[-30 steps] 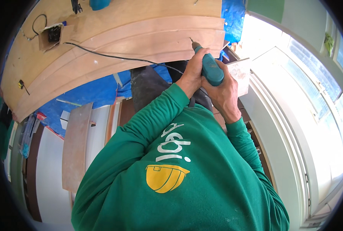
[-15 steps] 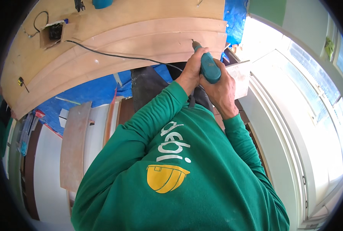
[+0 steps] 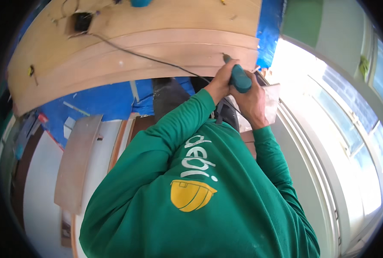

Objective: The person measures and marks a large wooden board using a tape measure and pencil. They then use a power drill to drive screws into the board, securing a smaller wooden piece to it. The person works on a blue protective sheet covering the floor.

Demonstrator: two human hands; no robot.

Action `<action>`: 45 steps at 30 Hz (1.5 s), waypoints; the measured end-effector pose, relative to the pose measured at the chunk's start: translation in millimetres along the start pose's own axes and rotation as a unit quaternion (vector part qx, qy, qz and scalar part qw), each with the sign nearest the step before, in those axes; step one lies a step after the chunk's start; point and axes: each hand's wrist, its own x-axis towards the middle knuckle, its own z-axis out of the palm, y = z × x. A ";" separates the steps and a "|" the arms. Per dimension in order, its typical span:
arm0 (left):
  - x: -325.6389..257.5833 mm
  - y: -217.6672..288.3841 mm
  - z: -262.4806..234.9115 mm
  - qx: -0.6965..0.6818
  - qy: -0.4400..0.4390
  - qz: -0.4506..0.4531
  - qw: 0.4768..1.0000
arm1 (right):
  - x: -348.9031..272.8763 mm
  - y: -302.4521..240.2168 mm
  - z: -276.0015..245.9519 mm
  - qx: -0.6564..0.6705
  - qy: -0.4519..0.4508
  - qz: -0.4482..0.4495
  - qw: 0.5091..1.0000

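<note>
Both my hands are closed around a teal power drill low over the right part of a wooden strip. My left hand wraps the drill toward its front. My right hand grips it behind, its handle hidden by the fingers. The drill's slim tip points away from me at the strip's face; I cannot tell whether it touches the wood. A black cord runs from a square hole in the panel across the strip toward my left wrist.
Beyond the strip is a broad wooden panel, with a square cut-out, a teal object and a small yellow-black item on it. Blue sheeting lies below. A thin board rests at left; a bright window stands right.
The whole view has shifted, so the panel, drill and hands appear slightly lower and farther right. Both hands keep their hold on the drill, its tip near the same part of the strip.
</note>
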 end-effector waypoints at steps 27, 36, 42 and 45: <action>-340.7 283.3 -298.4 0.373 0.289 0.292 0.832 | -157.4 -150.1 86.3 -0.126 -0.012 -0.318 0.940; -339.4 479.6 -233.7 0.627 0.313 0.413 0.582 | -155.1 -170.7 153.6 -0.162 -0.182 -0.320 0.916; -290.1 554.6 -179.4 0.707 0.285 0.458 0.458 | -107.8 -170.7 166.8 -0.132 -0.210 -0.292 0.924; -257.2 586.8 -168.6 0.795 0.277 0.369 0.393 | -87.0 -177.3 161.1 -0.118 -0.201 -0.278 0.932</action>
